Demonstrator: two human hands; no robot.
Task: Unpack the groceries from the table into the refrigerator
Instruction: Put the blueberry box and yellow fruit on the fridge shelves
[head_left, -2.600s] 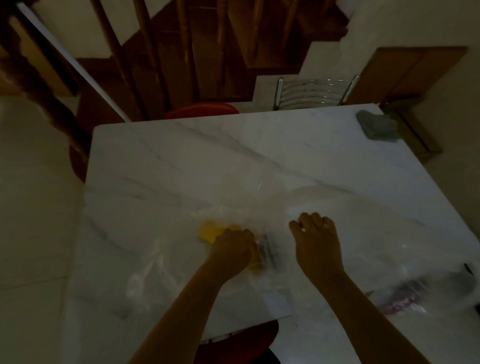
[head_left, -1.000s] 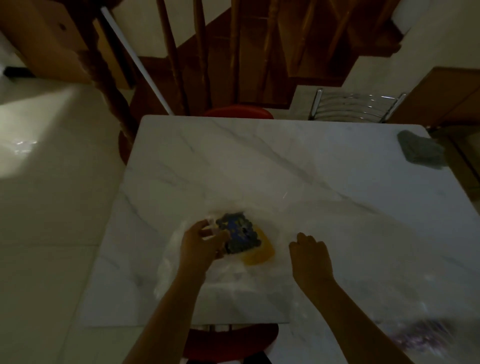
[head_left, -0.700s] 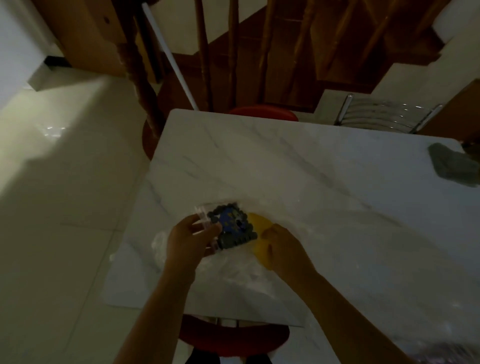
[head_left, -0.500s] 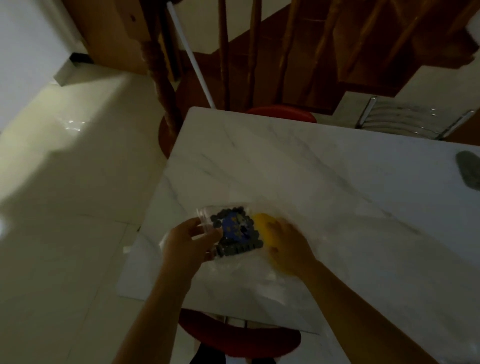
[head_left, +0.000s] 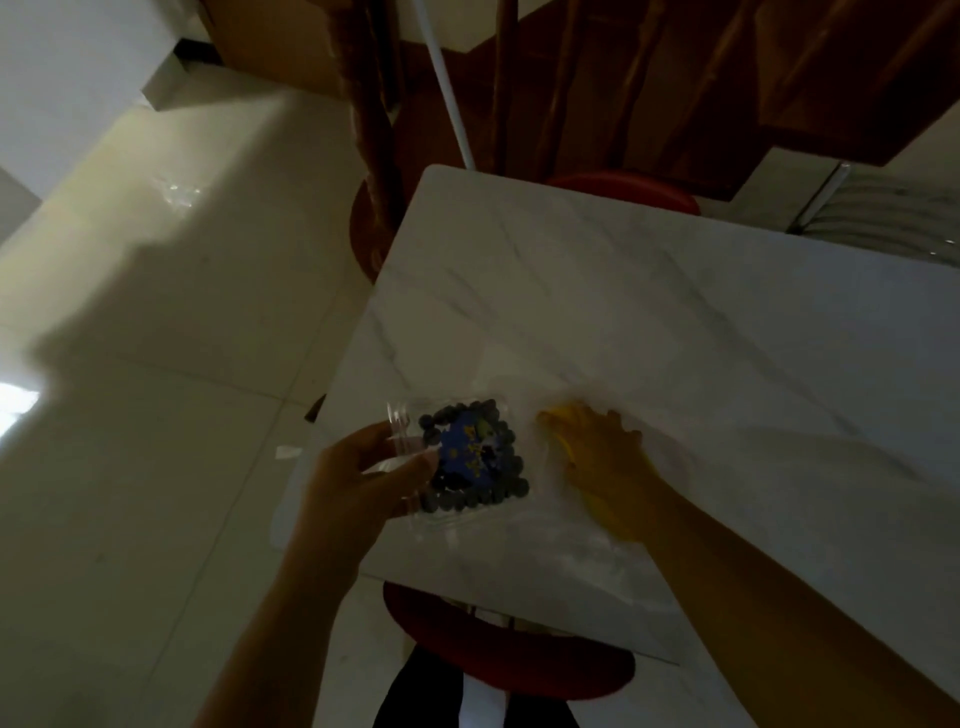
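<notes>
Head view shows the left hand (head_left: 358, 483) pinching the light, crushable berry box (head_left: 467, 460) by its left rim above the table (head_left: 649, 312) edge, while the right hand (head_left: 602, 457) curls over slippery yellow fruit (head_left: 550, 418) in thin plastic.

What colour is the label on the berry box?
Blue with small yellow marks, on the clear berry box held by the left hand; head view.

A red stool (head_left: 519, 660) is tucked under the near table edge, another red stool (head_left: 623, 189) at the far edge. Wooden stair posts (head_left: 371, 104) are seen beyond.
</notes>
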